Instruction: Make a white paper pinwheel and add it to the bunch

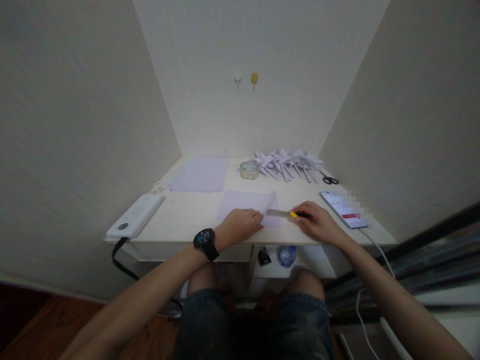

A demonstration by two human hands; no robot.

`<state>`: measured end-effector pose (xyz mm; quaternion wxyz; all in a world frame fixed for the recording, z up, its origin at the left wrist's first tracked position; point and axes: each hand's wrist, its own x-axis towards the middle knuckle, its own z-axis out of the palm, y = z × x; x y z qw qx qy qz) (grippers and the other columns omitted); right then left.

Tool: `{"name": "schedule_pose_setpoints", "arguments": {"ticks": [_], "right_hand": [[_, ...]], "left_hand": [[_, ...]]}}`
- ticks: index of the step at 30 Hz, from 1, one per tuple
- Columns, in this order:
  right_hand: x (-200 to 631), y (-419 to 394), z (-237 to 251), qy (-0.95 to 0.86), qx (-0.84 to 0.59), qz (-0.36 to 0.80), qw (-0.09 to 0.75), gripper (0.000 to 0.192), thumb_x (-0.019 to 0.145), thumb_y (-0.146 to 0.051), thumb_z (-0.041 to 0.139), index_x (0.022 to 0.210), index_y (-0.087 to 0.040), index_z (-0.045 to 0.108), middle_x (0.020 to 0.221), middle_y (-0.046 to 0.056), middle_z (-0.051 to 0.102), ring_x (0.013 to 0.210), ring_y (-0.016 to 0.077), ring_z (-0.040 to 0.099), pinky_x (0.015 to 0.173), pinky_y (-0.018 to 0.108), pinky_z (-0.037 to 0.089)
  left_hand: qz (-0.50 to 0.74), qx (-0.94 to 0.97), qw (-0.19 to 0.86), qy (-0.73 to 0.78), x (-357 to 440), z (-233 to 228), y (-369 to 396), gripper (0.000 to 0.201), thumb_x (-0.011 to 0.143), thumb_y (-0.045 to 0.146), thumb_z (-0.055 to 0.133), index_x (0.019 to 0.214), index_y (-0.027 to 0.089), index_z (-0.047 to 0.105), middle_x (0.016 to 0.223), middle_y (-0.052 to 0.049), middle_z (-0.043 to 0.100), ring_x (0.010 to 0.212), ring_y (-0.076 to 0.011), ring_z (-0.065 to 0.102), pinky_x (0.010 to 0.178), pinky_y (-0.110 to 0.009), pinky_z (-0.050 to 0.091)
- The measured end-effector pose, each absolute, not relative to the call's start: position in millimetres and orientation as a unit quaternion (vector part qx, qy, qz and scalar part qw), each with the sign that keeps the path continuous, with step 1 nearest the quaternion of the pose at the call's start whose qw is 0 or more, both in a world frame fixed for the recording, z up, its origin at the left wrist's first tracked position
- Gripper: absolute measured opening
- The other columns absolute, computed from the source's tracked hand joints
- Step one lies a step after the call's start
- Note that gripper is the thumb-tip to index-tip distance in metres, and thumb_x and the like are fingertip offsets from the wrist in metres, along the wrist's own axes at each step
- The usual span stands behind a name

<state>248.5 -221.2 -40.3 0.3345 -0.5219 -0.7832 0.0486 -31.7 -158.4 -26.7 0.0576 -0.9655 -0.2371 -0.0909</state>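
Observation:
A white paper sheet (242, 201) lies near the front edge of the desk with its right part folded over. My left hand (242, 225), with a black watch on its wrist, holds the sheet down near the fold, its fingers closed together on the paper. From the right, my right hand (317, 222) grips a utility knife (296, 214) with a yellow and black handle. The blade points left, and its tip reaches the folded edge beside my left fingers. Whether the blade is inside the fold I cannot tell.
A stack of paper (200, 173) lies at the back left of the desk (187, 215). Clear tape (249, 170), folded paper pinwheels (287, 162) and scissors (330, 180) are at the back right. A phone (345, 210) flanks my right hand; a white power bank (135, 216) sits left.

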Motion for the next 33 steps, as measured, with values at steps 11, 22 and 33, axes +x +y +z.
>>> {"name": "schedule_pose_setpoints", "arguments": {"ticks": [11, 22, 33], "right_hand": [[270, -216, -23, -0.679, -0.580, -0.021, 0.449, 0.023, 0.087, -0.041, 0.061, 0.096, -0.022, 0.068, 0.095, 0.009, 0.068, 0.086, 0.0249, 0.064, 0.075, 0.040, 0.053], [247, -218, -14, -0.649, -0.599, -0.095, 0.460, 0.032, 0.087, -0.051, 0.059, 0.097, -0.021, 0.066, 0.095, 0.010, 0.066, 0.078, 0.0232, 0.064, 0.069, 0.038, 0.053], [228, -207, -30, -0.682, -0.621, -0.089, 0.375, 0.021, 0.091, -0.035, 0.055, 0.094, -0.019, 0.066, 0.091, 0.012, 0.070, 0.085, 0.0272, 0.065, 0.076, 0.040, 0.051]], "left_hand": [[-0.238, -0.918, -0.028, -0.317, -53, -6, -149, 0.015, 0.094, 0.020, 0.049, 0.098, 0.018, 0.064, 0.083, -0.008, 0.070, 0.075, -0.0206, 0.067, 0.069, -0.031, 0.050], [-0.589, -0.389, -0.613, -0.355, -54, 12, -125, 0.017, 0.074, 0.019, 0.074, 0.080, 0.015, 0.059, 0.062, 0.005, 0.056, 0.049, -0.0054, 0.047, 0.049, -0.016, 0.040], [-0.540, -0.408, -0.592, -0.438, -46, -30, -103, 0.015, 0.075, 0.006, 0.062, 0.089, 0.013, 0.058, 0.076, -0.004, 0.066, 0.066, -0.0107, 0.063, 0.069, -0.024, 0.052]]}}
